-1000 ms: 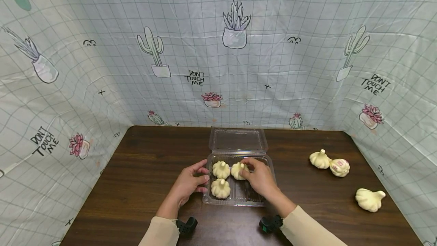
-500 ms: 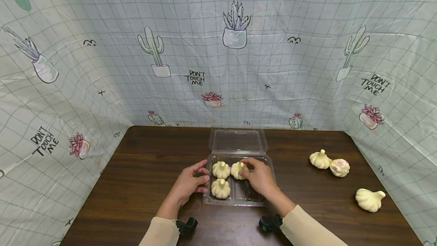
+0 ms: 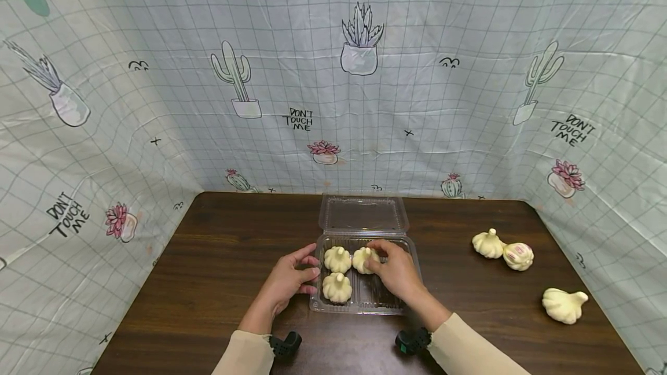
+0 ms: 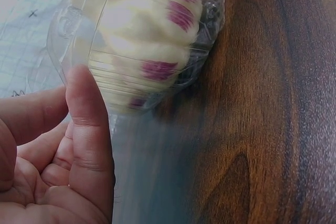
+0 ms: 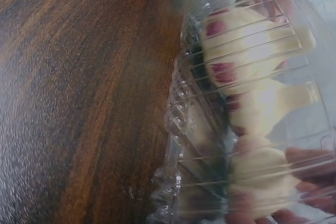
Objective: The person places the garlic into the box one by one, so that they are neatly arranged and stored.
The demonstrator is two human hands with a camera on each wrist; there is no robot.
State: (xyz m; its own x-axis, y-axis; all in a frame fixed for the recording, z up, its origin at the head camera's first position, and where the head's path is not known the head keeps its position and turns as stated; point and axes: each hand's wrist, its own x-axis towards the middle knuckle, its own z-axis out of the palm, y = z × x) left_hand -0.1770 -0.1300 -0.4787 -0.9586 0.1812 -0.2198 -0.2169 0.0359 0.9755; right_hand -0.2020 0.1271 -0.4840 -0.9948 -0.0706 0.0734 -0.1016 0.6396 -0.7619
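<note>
A clear plastic box (image 3: 359, 309) holds three garlic bulbs. Two of them, a back one (image 3: 337, 260) and a front one (image 3: 337, 287), sit in its left half. The third bulb (image 3: 362, 260), right of the back one, is pinched between thumb and fingers of the right hand (image 3: 396, 268). At the box's left wall the left hand (image 3: 288, 276) rests with its fingers extended and slightly bent. Through the plastic, the left wrist view shows a purple-marked bulb (image 4: 157, 35) beyond the left hand (image 4: 79, 150). Bulbs (image 5: 241, 51) show through the side in the right wrist view.
The box's lid (image 3: 363, 214) lies folded back behind it. On the right of the brown table (image 3: 234, 247) are two touching garlic bulbs (image 3: 488, 243) (image 3: 518, 256), and a single bulb (image 3: 564, 305) lies nearer the front. A patterned curtain (image 3: 323, 74) surrounds the table's back and sides.
</note>
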